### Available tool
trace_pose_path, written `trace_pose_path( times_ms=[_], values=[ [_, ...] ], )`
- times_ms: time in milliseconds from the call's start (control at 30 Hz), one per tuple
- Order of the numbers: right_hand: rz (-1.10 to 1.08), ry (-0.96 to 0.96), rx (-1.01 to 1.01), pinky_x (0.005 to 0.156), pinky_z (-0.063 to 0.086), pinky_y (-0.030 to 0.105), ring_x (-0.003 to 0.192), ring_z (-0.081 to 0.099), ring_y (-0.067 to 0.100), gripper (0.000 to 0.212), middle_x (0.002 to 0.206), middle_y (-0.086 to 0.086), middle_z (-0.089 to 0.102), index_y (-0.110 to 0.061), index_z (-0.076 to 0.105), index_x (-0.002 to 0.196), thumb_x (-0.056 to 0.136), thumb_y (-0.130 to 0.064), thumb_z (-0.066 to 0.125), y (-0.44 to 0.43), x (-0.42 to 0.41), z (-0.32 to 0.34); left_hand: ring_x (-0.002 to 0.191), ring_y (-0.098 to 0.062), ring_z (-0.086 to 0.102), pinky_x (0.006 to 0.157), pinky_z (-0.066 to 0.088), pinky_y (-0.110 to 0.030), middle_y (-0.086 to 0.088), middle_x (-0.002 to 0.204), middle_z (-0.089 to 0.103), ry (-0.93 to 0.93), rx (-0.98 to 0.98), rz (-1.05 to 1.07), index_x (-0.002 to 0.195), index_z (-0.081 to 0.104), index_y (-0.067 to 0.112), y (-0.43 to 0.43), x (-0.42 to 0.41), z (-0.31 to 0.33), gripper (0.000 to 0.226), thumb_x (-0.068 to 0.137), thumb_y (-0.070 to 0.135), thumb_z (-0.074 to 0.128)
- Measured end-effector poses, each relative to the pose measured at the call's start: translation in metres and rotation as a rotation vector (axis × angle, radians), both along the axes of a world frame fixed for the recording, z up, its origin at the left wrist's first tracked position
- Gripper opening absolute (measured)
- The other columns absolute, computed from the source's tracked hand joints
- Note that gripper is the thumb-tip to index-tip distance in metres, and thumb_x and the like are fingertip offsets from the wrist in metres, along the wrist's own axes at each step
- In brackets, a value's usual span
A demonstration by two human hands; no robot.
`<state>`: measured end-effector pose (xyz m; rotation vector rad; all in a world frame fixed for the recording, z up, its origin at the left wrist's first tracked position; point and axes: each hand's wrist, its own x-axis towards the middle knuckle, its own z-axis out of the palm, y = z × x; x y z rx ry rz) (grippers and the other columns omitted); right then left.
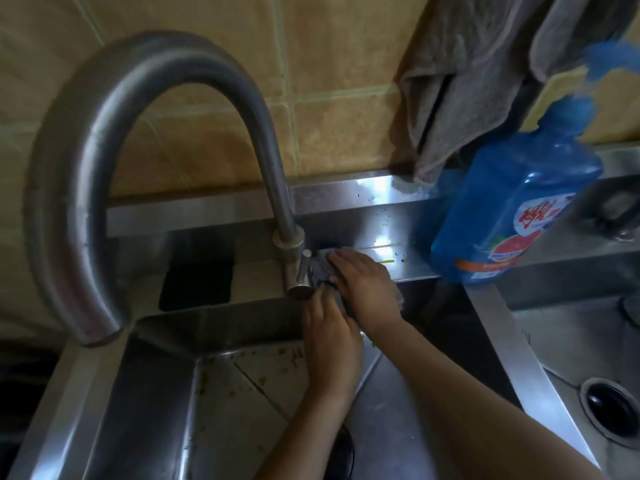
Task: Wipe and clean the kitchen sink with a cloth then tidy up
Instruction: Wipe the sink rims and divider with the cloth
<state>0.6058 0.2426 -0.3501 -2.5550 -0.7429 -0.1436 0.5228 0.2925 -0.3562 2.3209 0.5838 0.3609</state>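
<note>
The grey cloth (pixel 319 266) lies on the steel back ledge (pixel 398 244) of the sink (pixel 156 393), just beside the faucet (pixel 104 133) base and touching its lever (pixel 300 278); the right hand (pixel 363 282) presses flat on the cloth, fingers straight and pointing toward the faucet, forearm entering from the lower right; the left hand (pixel 330 337) reaches over the basin, fingertips at the cloth's lower edge by the lever end; whether it pinches the cloth cannot be determined; a blue detergent bottle (pixel 512 209) stands on the ledge to the right; its label bears red characters, too blurred to read.
</note>
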Motion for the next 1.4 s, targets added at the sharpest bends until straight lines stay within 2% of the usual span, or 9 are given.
trace_pose_path(
  times_ms=[100,267,333,467,733,867,1100,1267,1400],
  values=[
    [0.026,-0.099,-0.072,0.097,0.039,0.053,0.111,0.060,0.029,0.031,0.113,0.007,0.068,-0.013,0.068,0.110,0.082,-0.023,0.058,0.004,-0.001,-0.007,0.136,-0.024,0.026,0.116,0.009,-0.032,-0.010,0.146,0.033,0.105,0.091,0.019,0.141,0.030,0.007,0.002,0.001,-0.008,0.055,0.088,0.003,0.044],
    [0.076,-0.037,-0.211,0.115,0.002,0.045,0.139,0.029,0.024,0.043,0.144,0.005,0.044,-0.017,0.046,0.136,0.098,-0.034,0.034,0.000,0.002,-0.019,0.137,-0.025,0.025,0.115,0.004,-0.033,-0.009,0.148,0.031,0.147,0.207,0.006,0.143,0.026,0.009,0.005,0.002,-0.013,0.058,0.089,0.009,0.047],
    [0.054,-0.056,-0.215,0.115,0.007,0.045,0.136,0.034,0.025,0.042,0.140,0.007,0.048,-0.015,0.051,0.132,0.096,-0.033,0.039,0.000,0.002,-0.019,0.136,-0.026,0.026,0.115,0.004,-0.034,-0.009,0.148,0.031,0.177,0.219,0.001,0.143,0.027,0.009,0.004,0.004,-0.013,0.062,0.086,0.011,0.050],
    [-0.118,-0.159,-0.170,0.102,0.035,0.053,0.115,0.058,0.031,0.029,0.113,0.012,0.066,-0.010,0.068,0.109,0.083,-0.023,0.066,-0.015,0.007,-0.018,0.136,-0.024,0.025,0.115,0.002,-0.036,-0.008,0.149,0.028,0.235,0.251,-0.008,0.144,0.023,0.008,0.004,0.003,-0.014,0.070,0.081,0.010,0.052],
    [-0.282,-0.123,-0.173,0.106,0.031,0.046,0.125,0.046,0.035,0.034,0.128,0.019,0.055,-0.006,0.057,0.122,0.094,-0.020,0.046,-0.063,0.022,-0.025,0.138,-0.023,0.016,0.116,0.003,-0.036,-0.006,0.151,0.019,0.233,0.158,-0.018,0.146,0.016,0.009,0.005,0.004,-0.015,0.072,0.082,0.016,0.049],
    [-0.362,-0.054,-0.129,0.112,0.019,0.043,0.133,0.035,0.031,0.035,0.135,0.013,0.050,-0.011,0.054,0.128,0.097,-0.023,0.041,-0.048,0.016,-0.023,0.138,-0.023,0.015,0.116,0.003,-0.035,-0.007,0.151,0.019,0.231,0.140,-0.027,0.146,0.015,0.009,0.005,0.005,-0.015,0.072,0.083,0.017,0.047],
    [-0.150,0.018,-0.207,0.114,0.010,0.035,0.139,0.022,0.024,0.043,0.145,0.005,0.039,-0.020,0.040,0.139,0.099,-0.034,0.031,-0.008,0.002,-0.022,0.139,-0.023,0.011,0.114,0.006,-0.033,-0.005,0.153,0.015,0.206,0.163,-0.056,0.147,0.012,0.012,0.008,-0.001,-0.021,0.078,0.082,0.021,0.055],
    [-0.058,-0.007,-0.170,0.113,0.018,0.037,0.137,0.030,0.028,0.042,0.140,0.011,0.046,-0.013,0.046,0.135,0.098,-0.030,0.036,-0.012,0.004,-0.022,0.140,-0.024,0.012,0.115,0.009,-0.035,-0.006,0.153,0.016,0.229,0.184,-0.052,0.147,0.013,0.012,0.007,-0.001,-0.022,0.083,0.080,0.023,0.061],
    [-0.172,-0.027,-0.190,0.112,0.021,0.039,0.134,0.034,0.030,0.042,0.138,0.014,0.046,-0.011,0.047,0.133,0.097,-0.029,0.036,-0.037,0.013,-0.024,0.141,-0.022,0.007,0.114,0.008,-0.034,-0.001,0.155,0.009,0.269,0.225,-0.064,0.148,0.006,0.016,0.009,-0.001,-0.024,0.087,0.080,0.028,0.060]
  ],
)
